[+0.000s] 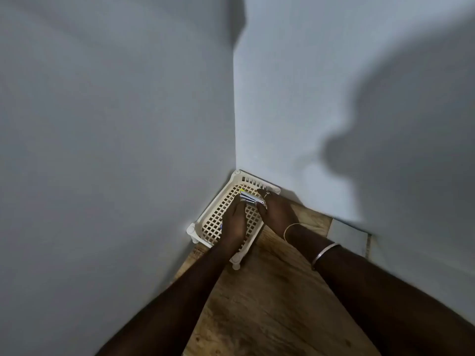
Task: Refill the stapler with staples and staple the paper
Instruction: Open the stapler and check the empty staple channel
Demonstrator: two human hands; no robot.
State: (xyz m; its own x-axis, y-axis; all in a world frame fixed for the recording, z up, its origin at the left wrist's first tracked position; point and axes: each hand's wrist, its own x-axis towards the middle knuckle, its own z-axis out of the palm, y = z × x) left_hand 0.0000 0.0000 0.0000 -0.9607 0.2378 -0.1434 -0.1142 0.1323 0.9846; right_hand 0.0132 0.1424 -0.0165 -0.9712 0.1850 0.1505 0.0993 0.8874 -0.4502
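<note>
A small silvery stapler [251, 198] with a yellow bit at its far end is held over a cream lattice basket [218, 222] in the corner of the walls. My left hand [233, 222] reaches in from below and its fingertips touch the stapler's near left end. My right hand [276, 210], with a ring and bangles, pinches the stapler's right end between thumb and fingers. A bit of blue [221, 226] shows in the basket beside my left hand. A white sheet of paper [347, 236] lies on the table at the right wall.
The wooden table [270, 299] runs into a corner between two pale walls [128, 124]. The basket stands on short legs tight in that corner. Large shadows fall on the right wall.
</note>
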